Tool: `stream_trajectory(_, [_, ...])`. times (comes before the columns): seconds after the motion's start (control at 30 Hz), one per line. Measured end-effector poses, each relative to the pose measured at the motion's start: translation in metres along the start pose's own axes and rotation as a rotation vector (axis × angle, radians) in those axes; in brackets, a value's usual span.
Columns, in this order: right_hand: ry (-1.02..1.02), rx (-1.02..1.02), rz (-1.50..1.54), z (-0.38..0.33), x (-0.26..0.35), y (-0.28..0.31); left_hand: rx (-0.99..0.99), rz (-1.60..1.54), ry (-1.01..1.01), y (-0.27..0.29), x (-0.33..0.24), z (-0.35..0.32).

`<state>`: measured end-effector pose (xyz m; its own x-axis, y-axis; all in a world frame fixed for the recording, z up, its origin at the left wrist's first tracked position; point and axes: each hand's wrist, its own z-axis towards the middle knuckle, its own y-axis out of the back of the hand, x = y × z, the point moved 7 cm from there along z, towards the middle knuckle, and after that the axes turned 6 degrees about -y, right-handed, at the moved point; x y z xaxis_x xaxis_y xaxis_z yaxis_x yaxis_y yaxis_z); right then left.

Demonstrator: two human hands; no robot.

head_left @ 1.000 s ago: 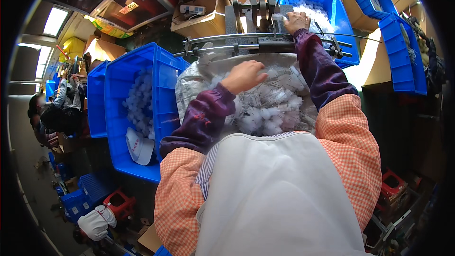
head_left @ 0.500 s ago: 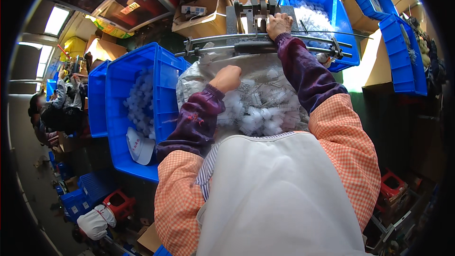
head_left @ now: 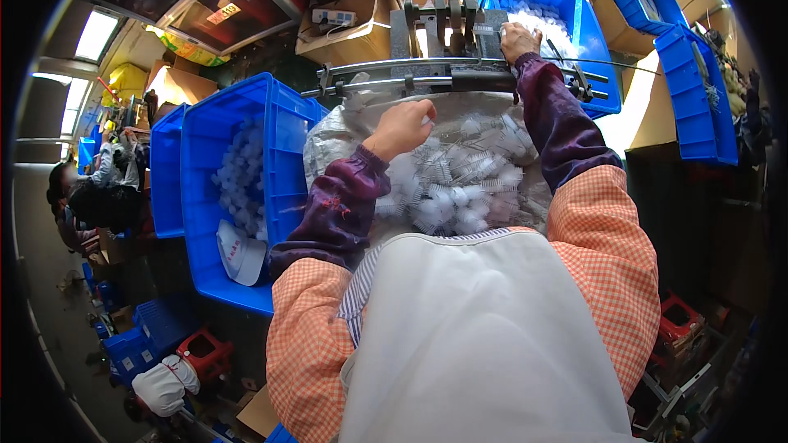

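My left hand [head_left: 402, 128] is closed, with a small white plastic piece [head_left: 426, 120] showing at its fingertips. It hovers over the near side of a pile of translucent white comb-like plastic parts [head_left: 468, 172] lying on a grey plastic sheet [head_left: 328, 143]. My right hand [head_left: 520, 42] is at the right side of a dark metal bench machine [head_left: 447, 29], its fingers bent; what they hold, if anything, is hidden. A clear ribbed piece [head_left: 484, 29] shows at the machine, just left of that hand. Horizontal metal bars [head_left: 394, 84] run across between the machine and the pile.
A blue bin [head_left: 287, 139] at left holds white parts and a white cap [head_left: 240, 253]. Another blue bin [head_left: 584, 29] with white parts stands behind right. Cardboard boxes [head_left: 345, 37] sit behind the machine. Far left, other people [head_left: 107, 197] are at work.
My right hand has moved right, from the middle of the machine to its right side, uncovering the clear ribbed piece. My left hand has turned slightly, and the white piece now shows at its fingertips.
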<state>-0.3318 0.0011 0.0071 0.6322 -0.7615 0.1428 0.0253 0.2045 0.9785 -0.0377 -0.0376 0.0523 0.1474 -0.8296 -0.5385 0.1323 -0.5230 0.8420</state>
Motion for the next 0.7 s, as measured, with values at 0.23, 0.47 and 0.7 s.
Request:
stream_trajectory(0.23, [-0.031, -0.085, -0.264, 0.020, -0.030, 0.039, -0.196, -0.236, -0.171, 0.030, -0.053, 0.016])
stream_trajectory(0.47, [0.226, 0.300, 0.585, -0.061, 0.014, 0.072, -0.391, -0.750, 0.017, 0.015, -0.024, 0.026])
stream_trajectory(0.7, [0.466, 0.729, 1.079, -0.101, 0.064, 0.045, -0.272, -0.455, 0.109, 0.017, -0.018, 0.023])
